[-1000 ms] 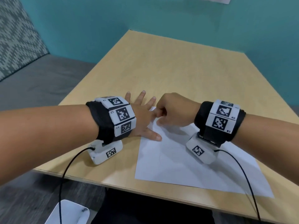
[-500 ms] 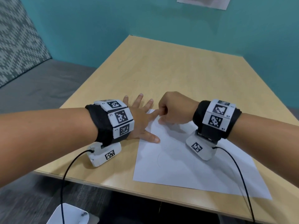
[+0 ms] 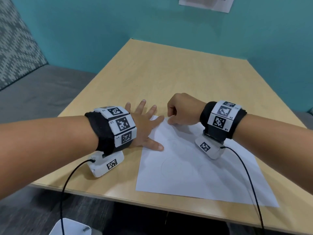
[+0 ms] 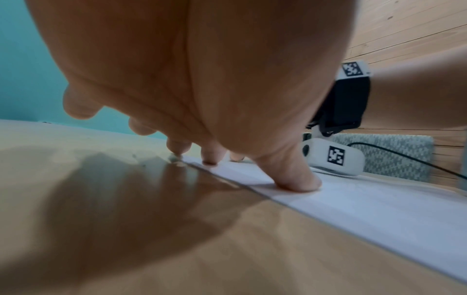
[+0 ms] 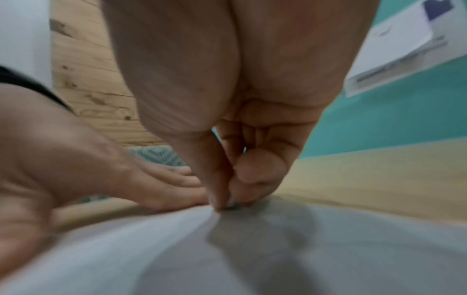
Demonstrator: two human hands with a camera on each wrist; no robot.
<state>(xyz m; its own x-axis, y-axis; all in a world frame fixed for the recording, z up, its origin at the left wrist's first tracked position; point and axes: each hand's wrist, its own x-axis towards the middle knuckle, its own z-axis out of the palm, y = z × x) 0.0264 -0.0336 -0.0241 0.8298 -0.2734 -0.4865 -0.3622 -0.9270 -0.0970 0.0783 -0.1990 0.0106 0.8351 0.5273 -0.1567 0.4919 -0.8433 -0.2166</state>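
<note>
One paper sheet [image 3: 194, 167] on the table [image 3: 169, 73]: left fingers [image 3: 156, 121] flat on it, right fingers [image 5: 211, 171] seemingly pinching its corner.

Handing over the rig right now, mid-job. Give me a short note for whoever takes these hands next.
Left hand: open, fingers spread flat, thumb and forefinger pressing the left edge of the paper sheet onto the table.
Right hand: pinches the sheet's far edge near its far-left corner.
Sheet: flat, near the table's front edge, faint circles drawn on it.
Done: sheet pinned, far edge gripped and barely raised.
Left: probably lifting or folding that edge; no crease shows yet.
</note>
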